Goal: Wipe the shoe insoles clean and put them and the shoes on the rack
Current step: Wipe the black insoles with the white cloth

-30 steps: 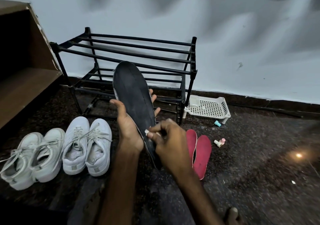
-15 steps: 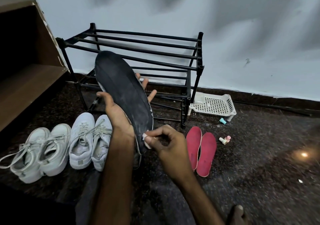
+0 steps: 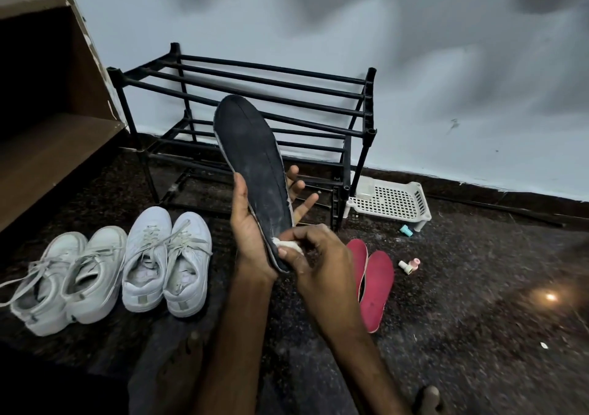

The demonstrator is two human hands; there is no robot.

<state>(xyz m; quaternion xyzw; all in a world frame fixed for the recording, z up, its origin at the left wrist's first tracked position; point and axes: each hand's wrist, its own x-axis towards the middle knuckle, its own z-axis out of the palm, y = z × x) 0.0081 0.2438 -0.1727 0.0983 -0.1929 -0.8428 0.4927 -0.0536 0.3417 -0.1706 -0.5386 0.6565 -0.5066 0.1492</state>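
Dark speckled floor (image 3: 478,335), pale wall (image 3: 414,63) behind rack (image 3: 369,102). White shoes (image 3: 146,255) front-left of rack, red insoles (image 3: 376,287) front-right. L hand (image 3: 248,233) grips black insole (image 3: 251,166) before rack; R hand (image 3: 322,261) pinches cloth (image 3: 287,245) to its heel.

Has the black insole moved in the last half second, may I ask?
Yes. The black insole has swung its toe rightward, from near the rack's left end toward its middle.

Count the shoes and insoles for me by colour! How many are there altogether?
White shoes: 4
Black insole: 1
Red insoles: 2
Total: 7
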